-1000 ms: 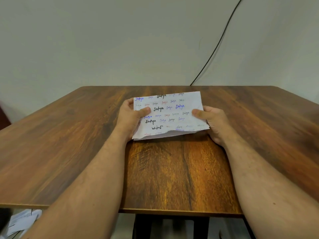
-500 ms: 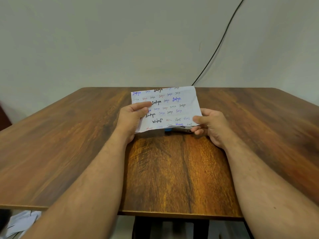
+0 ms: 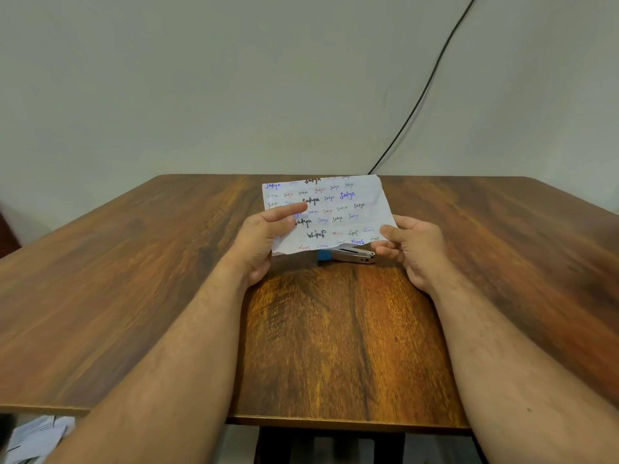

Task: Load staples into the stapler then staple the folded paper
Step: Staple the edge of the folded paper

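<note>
A folded white paper (image 3: 338, 209) covered in handwritten words is tilted up off the wooden table (image 3: 335, 346). My left hand (image 3: 264, 239) pinches its left edge, thumb on the front. My right hand (image 3: 412, 249) pinches its lower right corner. Under the lifted near edge lies a metal stapler (image 3: 348, 255) with a blue end, resting on the table between my hands. Most of the stapler's far side is hidden by the paper. No staples are visible.
A black cable (image 3: 422, 92) runs down the wall to the table's back edge. Loose papers (image 3: 33, 437) lie on the floor below the table's near left corner. The table's near edge runs just under my forearms.
The paper lay flat under both hands a second ago. Its near edge has been raised and tilted away, uncovering the stapler beneath it.
</note>
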